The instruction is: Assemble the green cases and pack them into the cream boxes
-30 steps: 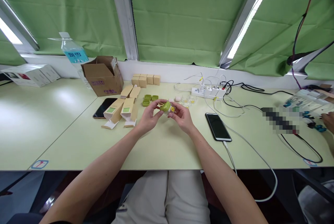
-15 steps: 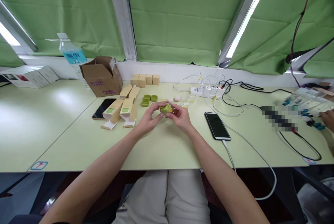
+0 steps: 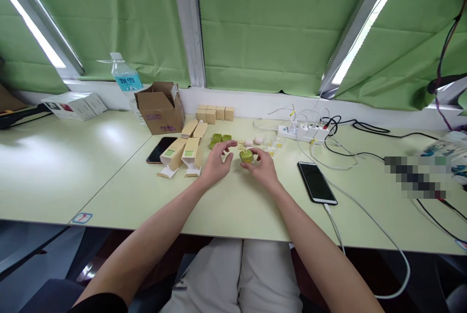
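Observation:
Between thumb and fingers, my right hand (image 3: 263, 166) grips a small rounded green container (image 3: 246, 156) above or on the table; whether it touches the surface I cannot tell. My left hand (image 3: 219, 161) is apart from it, thumb and fingers spread with nothing between them. Just behind the left hand are several small green square trays (image 3: 218, 140), partly covered by the fingers. Pale pink pieces (image 3: 258, 141) and clear cups with yellow spots (image 3: 270, 147) lie beyond the right hand. Opened beige boxes with green labels (image 3: 189, 153) lie left of my left hand.
A brown carton (image 3: 162, 111) and a water bottle (image 3: 126, 77) stand back left. One phone (image 3: 160, 150) lies beside the beige boxes; another phone (image 3: 316, 182), cabled, lies to the right. Small cardboard boxes (image 3: 215, 113) line the wall, with a power strip (image 3: 302, 131) to their right.
My left hand has let go of the green container and moved away to the left with its fingers opened. The right hand keeps the container, now lower and upright. The view has turned left.

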`<state>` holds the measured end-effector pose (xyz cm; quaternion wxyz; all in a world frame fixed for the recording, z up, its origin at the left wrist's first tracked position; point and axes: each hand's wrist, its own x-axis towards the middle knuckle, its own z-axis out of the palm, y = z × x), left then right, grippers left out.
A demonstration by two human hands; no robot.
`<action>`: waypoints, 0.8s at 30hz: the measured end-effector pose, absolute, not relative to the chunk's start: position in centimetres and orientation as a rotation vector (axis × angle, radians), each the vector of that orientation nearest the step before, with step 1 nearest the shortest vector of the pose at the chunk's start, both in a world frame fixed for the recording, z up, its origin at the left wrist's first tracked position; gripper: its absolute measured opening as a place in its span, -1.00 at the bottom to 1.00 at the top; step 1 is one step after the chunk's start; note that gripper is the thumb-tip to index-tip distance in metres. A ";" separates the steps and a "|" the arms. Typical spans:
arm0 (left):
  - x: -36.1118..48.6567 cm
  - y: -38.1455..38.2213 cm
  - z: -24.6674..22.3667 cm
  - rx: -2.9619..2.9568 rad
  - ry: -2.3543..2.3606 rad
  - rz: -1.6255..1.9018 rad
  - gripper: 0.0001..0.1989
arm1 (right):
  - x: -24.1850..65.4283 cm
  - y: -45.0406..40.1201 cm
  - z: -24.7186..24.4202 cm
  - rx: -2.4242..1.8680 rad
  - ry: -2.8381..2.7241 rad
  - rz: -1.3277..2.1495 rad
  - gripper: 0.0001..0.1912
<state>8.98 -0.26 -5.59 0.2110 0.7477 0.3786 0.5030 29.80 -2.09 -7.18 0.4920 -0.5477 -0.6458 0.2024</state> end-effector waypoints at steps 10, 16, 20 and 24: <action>8.3 0.3 -5.5 1.899 1.152 1.509 -0.66 | 28.8 -2.9 -7.6 -1.647 -1.756 0.102 -0.53; 8.1 0.5 -5.4 1.850 1.194 1.510 -0.65 | 28.8 -3.2 -7.1 -1.690 -1.798 0.134 -0.48; 8.1 0.9 -5.3 1.789 1.208 1.526 -0.65 | 29.7 -3.2 -6.4 -1.547 -1.734 0.070 -0.43; 7.2 1.3 -4.2 1.785 1.185 1.612 -0.73 | 30.6 -3.2 -6.1 -1.394 -1.635 0.016 -0.54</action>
